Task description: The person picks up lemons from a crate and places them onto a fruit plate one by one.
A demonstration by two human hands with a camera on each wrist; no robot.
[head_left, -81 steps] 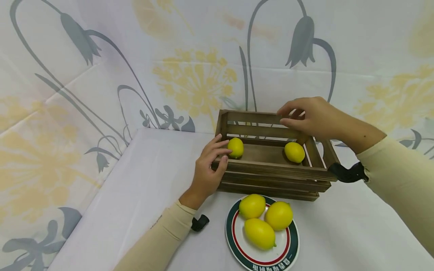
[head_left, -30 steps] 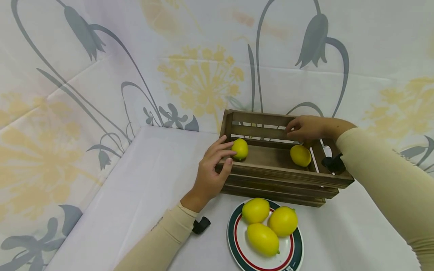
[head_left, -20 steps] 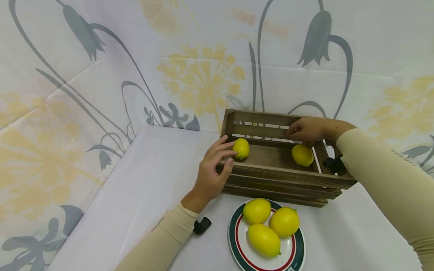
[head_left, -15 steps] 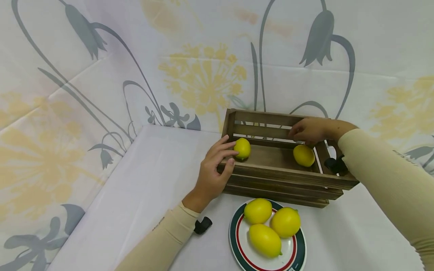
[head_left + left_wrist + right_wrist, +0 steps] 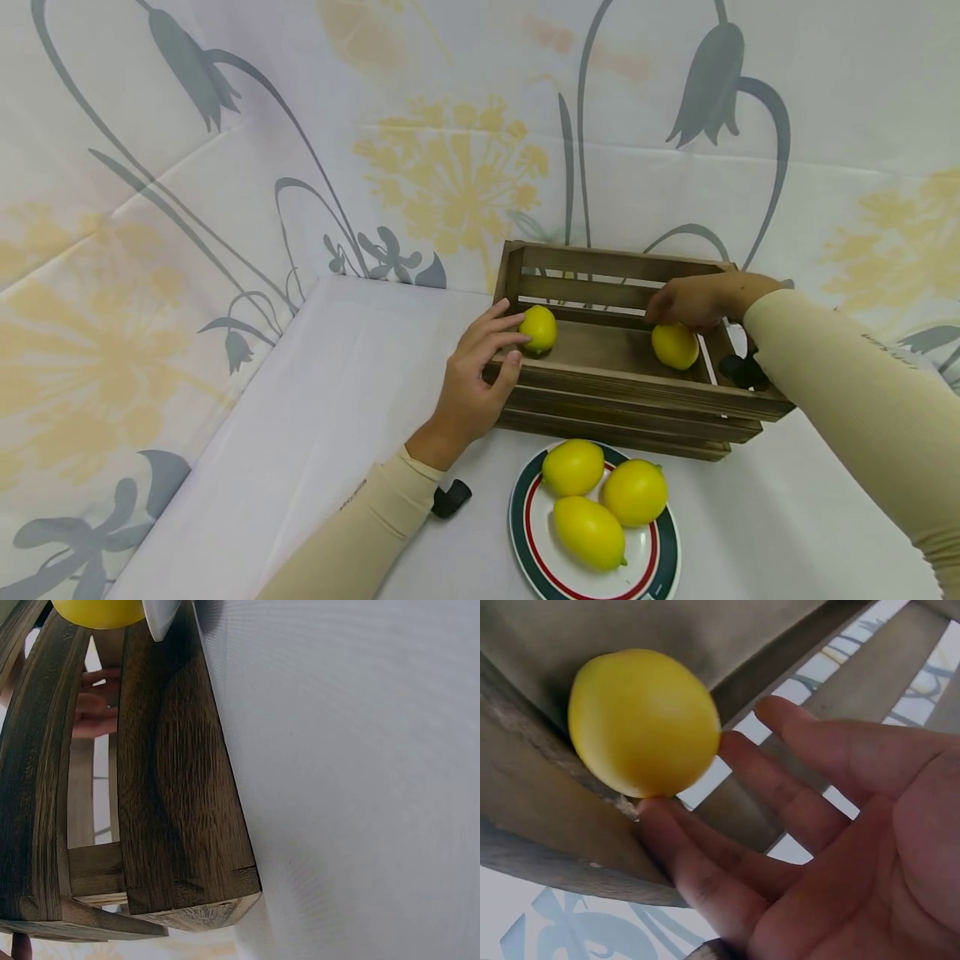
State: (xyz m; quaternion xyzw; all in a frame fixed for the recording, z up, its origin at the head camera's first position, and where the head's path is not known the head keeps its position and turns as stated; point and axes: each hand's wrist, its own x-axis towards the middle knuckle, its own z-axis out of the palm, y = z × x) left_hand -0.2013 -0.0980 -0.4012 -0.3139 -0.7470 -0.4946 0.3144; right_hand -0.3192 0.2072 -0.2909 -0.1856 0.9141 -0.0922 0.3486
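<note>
A brown slatted wooden crate [image 5: 622, 387] holds two yellow lemons. My right hand [image 5: 693, 302] reaches over its right end, just behind the right lemon [image 5: 675, 346]. In the right wrist view, fingertips touch the side of this lemon [image 5: 645, 724], while the thumb is apart from it. At the crate's left end, my left hand [image 5: 476, 387] lies over the front rim with fingers spread. Its fingertips overlap the left lemon [image 5: 542, 329]; I cannot tell whether they touch it. In the left wrist view, the crate's slats [image 5: 195, 757] fill the left side.
In front of the crate stands a white plate with a green rim [image 5: 521, 533] and a red ring. Three lemons [image 5: 588, 533] lie on it. A white cloth [image 5: 360, 367] covers the table, and a flowered curtain [image 5: 450, 167] hangs behind.
My right hand has come down from above the crate's right end to the right lemon, its fingers now closer to it. The left hand has kept its place on the crate.
</note>
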